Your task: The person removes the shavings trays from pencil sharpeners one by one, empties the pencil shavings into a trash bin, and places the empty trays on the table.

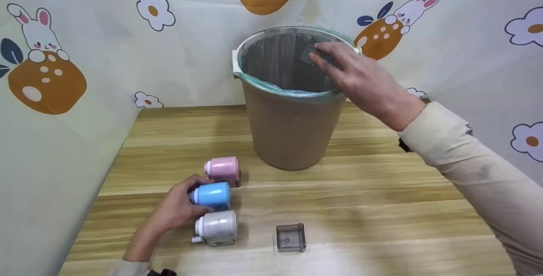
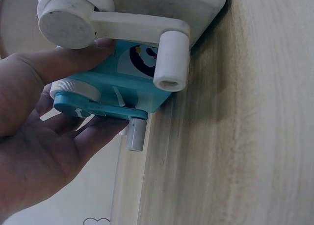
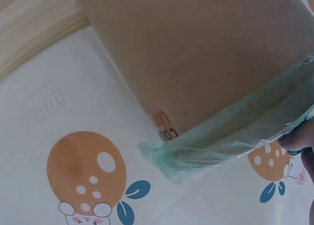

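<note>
My left hand grips a blue crank pencil sharpener, thumb on one side and fingers on the other. In the left wrist view its blue crank with a grey knob points toward the wrist. A pink sharpener stands just behind it and a grey-white sharpener in front. Over the mouth of a brown trash bin, my right hand pinches a dark see-through plastic piece, partly hidden by the fingers. The right wrist view catches only fingertips at the bin's rim.
A smoky see-through shavings drawer lies on the wooden table, right of the grey-white sharpener. A green bag lines the bin and folds over its rim. Patterned cloth walls enclose the table's back and sides.
</note>
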`<action>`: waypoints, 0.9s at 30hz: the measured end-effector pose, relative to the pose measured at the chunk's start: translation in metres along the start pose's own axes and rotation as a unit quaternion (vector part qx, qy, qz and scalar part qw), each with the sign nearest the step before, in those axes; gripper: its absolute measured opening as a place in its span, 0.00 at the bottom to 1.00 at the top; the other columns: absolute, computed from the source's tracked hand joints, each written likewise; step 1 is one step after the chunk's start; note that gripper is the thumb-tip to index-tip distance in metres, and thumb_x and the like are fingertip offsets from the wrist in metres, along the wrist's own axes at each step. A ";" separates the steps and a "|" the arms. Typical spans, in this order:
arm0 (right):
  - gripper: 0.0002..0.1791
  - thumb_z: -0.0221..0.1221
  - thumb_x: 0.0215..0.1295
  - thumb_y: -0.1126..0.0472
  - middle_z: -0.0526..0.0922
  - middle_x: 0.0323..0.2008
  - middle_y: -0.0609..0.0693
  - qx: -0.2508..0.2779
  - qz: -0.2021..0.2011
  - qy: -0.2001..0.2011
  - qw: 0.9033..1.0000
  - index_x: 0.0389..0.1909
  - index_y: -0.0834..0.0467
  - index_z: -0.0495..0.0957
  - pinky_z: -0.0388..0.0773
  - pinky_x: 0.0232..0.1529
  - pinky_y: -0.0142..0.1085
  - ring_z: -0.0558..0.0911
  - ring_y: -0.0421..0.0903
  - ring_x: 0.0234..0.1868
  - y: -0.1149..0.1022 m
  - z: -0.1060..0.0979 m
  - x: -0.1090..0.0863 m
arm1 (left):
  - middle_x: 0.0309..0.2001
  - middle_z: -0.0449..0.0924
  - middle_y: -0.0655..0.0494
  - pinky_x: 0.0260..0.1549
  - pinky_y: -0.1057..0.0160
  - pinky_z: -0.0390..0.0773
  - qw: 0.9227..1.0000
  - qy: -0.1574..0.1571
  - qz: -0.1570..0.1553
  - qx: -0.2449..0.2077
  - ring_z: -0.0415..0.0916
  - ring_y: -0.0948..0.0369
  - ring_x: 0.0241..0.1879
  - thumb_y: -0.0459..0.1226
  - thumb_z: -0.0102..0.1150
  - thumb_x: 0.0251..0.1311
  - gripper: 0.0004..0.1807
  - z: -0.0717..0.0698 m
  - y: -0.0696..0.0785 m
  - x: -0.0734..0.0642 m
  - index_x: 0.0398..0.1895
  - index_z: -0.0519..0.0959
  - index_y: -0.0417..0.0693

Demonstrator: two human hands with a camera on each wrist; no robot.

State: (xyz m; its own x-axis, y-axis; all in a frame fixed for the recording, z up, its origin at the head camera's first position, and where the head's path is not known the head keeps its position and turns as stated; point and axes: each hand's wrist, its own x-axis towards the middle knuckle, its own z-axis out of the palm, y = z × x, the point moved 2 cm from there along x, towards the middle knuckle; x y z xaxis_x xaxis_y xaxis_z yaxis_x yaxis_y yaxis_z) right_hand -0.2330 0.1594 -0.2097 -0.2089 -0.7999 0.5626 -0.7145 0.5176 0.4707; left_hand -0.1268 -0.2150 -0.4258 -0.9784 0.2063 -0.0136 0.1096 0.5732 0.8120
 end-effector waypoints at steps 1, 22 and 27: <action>0.24 0.52 0.67 0.81 0.74 0.59 0.68 -0.011 -0.006 -0.001 1.000 0.64 0.68 0.73 0.82 0.56 0.48 0.77 0.62 0.60 0.000 -0.001 -0.001 | 0.54 0.81 0.39 0.56 0.43 0.78 1.000 0.000 -0.004 0.001 0.78 0.45 0.53 0.31 0.78 0.43 0.30 0.000 0.000 0.000 0.52 0.77 0.40; 0.24 0.51 0.70 0.77 0.74 0.62 0.66 -0.048 -0.004 0.019 0.999 0.66 0.65 0.72 0.86 0.44 0.47 0.77 0.59 0.62 -0.006 0.003 -0.010 | 0.53 0.81 0.38 0.55 0.41 0.78 1.000 -0.003 0.010 0.018 0.78 0.43 0.53 0.29 0.78 0.43 0.29 -0.001 0.005 -0.001 0.52 0.76 0.40; 0.24 0.53 0.68 0.78 0.75 0.60 0.67 -0.017 0.029 0.041 0.999 0.65 0.66 0.73 0.83 0.52 0.49 0.80 0.62 0.59 -0.007 0.005 -0.011 | 0.52 0.82 0.40 0.54 0.43 0.78 0.999 -0.005 0.031 0.034 0.79 0.45 0.52 0.31 0.78 0.44 0.30 -0.002 0.005 -0.001 0.53 0.76 0.41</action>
State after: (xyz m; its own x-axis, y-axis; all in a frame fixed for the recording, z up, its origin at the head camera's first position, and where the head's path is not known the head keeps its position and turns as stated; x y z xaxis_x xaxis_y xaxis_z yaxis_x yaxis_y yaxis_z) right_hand -0.2289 0.1637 -0.2224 -0.1929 -0.7412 0.6429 -0.6793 0.5737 0.4576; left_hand -0.1258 -0.2138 -0.4209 -0.9675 0.2513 0.0288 0.1819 0.6122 0.7695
